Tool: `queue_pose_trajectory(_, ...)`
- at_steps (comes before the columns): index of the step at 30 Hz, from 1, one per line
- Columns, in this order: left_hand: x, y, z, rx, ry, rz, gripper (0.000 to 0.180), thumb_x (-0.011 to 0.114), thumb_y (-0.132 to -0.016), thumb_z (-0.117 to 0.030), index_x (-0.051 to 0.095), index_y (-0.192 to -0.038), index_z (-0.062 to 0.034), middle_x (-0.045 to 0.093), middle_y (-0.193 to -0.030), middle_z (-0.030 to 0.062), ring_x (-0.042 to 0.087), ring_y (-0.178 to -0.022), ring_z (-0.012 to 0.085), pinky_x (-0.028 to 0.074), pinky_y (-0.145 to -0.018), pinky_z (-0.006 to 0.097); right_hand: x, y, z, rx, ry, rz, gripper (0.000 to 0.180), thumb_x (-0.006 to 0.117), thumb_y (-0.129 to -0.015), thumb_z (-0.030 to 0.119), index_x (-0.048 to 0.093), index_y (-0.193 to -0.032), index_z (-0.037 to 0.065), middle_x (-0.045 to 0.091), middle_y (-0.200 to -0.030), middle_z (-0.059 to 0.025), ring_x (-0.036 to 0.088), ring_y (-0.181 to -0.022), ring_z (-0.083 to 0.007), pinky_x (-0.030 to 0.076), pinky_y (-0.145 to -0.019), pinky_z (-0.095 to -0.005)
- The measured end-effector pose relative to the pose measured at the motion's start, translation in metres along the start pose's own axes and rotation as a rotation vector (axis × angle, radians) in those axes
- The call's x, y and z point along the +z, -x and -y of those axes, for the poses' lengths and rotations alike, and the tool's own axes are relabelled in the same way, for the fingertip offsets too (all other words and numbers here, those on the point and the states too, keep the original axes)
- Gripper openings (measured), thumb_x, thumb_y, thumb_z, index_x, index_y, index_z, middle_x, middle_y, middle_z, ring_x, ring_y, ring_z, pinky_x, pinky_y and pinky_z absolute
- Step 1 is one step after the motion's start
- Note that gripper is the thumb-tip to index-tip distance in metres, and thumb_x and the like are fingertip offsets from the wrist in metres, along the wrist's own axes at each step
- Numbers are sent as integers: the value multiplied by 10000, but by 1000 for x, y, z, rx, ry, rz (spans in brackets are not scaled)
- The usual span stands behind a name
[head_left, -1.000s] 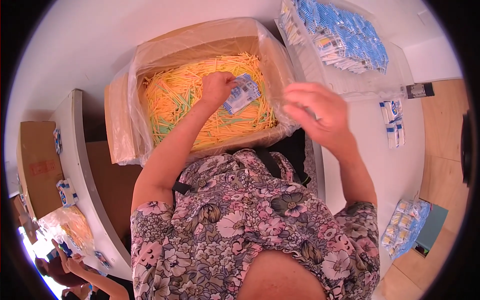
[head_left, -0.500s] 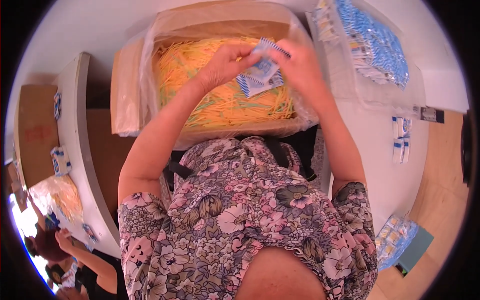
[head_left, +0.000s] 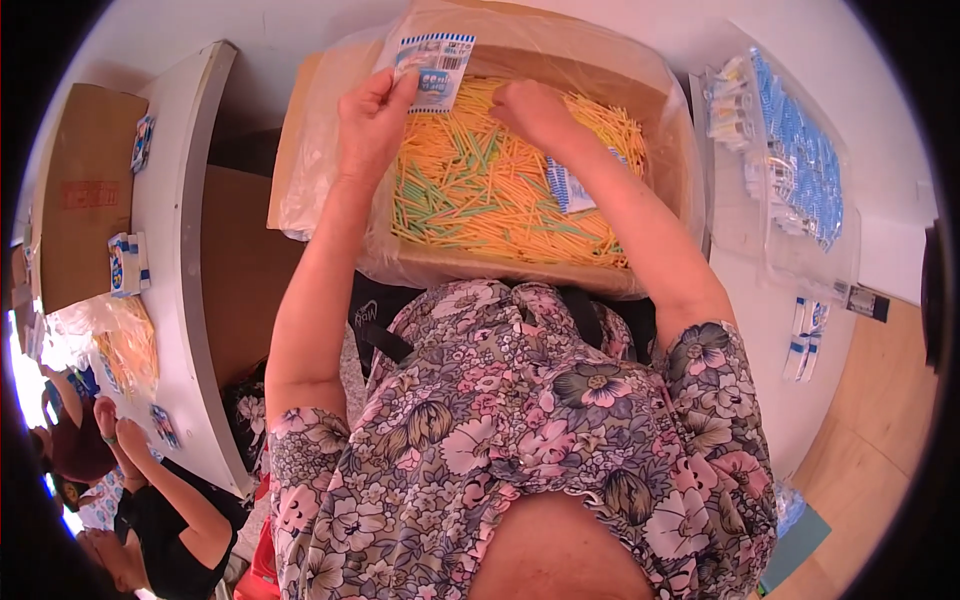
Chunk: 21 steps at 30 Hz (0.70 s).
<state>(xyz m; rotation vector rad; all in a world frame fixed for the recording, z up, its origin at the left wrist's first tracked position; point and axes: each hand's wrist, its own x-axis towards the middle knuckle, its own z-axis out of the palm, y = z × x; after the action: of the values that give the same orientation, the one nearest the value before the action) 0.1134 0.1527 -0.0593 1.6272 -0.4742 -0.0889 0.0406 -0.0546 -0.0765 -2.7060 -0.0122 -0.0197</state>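
Observation:
My left hand (head_left: 372,125) pinches the edge of a small blue-and-white plastic packet (head_left: 437,72), holding it up at the far left of the box. Thin orange, yellow and green sticks (head_left: 470,190) fill the lined cardboard box (head_left: 500,268) in front of me. My right hand (head_left: 538,115) is low over the far middle of the sticks, its fingers curled together. What those fingers hold, if anything, is hidden. Another blue-and-white packet (head_left: 572,190) lies on the sticks, partly covered by my right forearm.
Right of the box, a clear plastic bin (head_left: 800,170) holds many striped blue packets. Two packets (head_left: 805,340) lie on the white table nearer me. At left, across another white table (head_left: 205,260), are a brown box (head_left: 95,190), several packets and people at work.
My hands have moved apart: the left has gone left with a packet, and the right is down at the sticks. The other packet still lies in the box. The view has shifted.

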Motion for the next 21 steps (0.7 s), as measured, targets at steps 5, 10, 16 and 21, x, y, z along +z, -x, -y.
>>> queue_pose_trajectory(5, 17, 17, -9, -112, 113, -52, 165, 632, -878, -144, 660, -904, 16, 530, -687, -82, 430, -639, 7, 366, -554, 181, 27, -14, 3, -72, 295, 208, 192, 540, -819, 136, 706, -846, 43, 675, -910, -156, 649, -860, -308, 506, -700, -407)
queue_pose_trajectory(10, 32, 23, -11, -133, 222, -41, 164, 622, -884, -129, 660, -928, 24, 570, -748, -67, 460, -678, 8, 395, -602, 176, 80, -26, -25, -143, 409, 203, 218, 531, -838, 165, 661, -1008, 127, 673, -1008, -82, 636, -952, -243, 507, -749, -363)
queue_pose_trajectory(16, 35, 28, -2, -155, 224, -54, 153, 623, -886, -125, 655, -907, 24, 541, -734, -72, 443, -678, 10, 381, -595, 176, 86, -20, -30, -259, 541, 158, 243, 530, -845, 174, 650, -1055, 162, 692, -947, -50, 647, -910, -218, 514, -700, -354)
queue_pose_trajectory(21, 34, 28, 5, -128, 201, -82, 137, 609, -895, -112, 655, -921, 15, 544, -747, -73, 449, -691, 15, 389, -608, 181, 25, 6, -7, -80, 506, 312, 193, 529, -812, 150, 705, -847, 78, 689, -876, -124, 647, -884, -253, 480, -687, -387)
